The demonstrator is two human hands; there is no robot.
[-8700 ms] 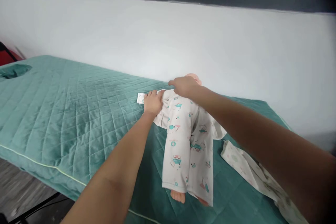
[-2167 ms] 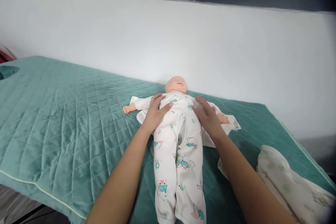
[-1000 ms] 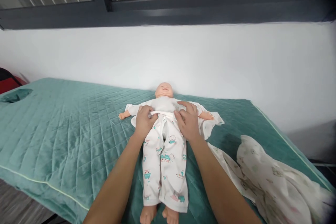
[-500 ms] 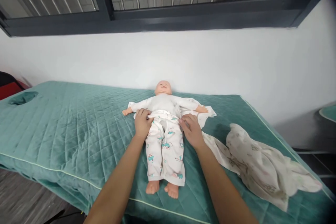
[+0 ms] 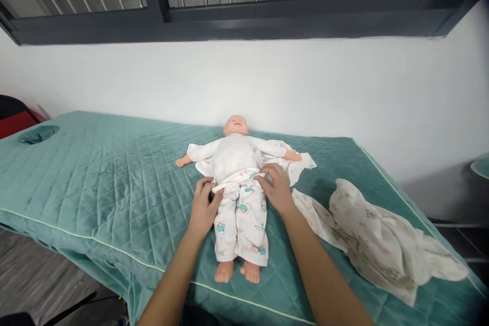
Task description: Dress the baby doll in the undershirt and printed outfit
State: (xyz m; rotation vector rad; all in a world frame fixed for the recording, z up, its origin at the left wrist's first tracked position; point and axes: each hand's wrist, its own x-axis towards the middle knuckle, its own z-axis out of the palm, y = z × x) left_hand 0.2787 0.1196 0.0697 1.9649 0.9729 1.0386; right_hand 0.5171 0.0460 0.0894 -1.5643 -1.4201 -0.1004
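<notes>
A baby doll (image 5: 236,126) lies on its back, arms spread, in a white long-sleeved top (image 5: 233,157) and printed white pants (image 5: 241,219). At the waistband's left side, my left hand (image 5: 203,206) has its thumb and fingers curled around the edge of the pants. My right hand (image 5: 277,189) pinches the waistband near the doll's other hip, its fingertips over the belly. The waistband slants, higher on the right. Both bare feet stick out of the pant legs. A white printed garment (image 5: 305,162) is spread partly under the doll's arm and side.
A crumpled printed cloth (image 5: 382,239) lies to the right on the green quilted bed cover (image 5: 126,188). The bed has a face hole (image 5: 38,135) at the far left. Behind it stand a white wall (image 5: 305,86) and a dark-framed barred window (image 5: 244,25).
My left hand has moved down toward me, and its thumb and fingers are farther apart. My right hand has shifted slightly up and left, lifting the waistband on that side.
</notes>
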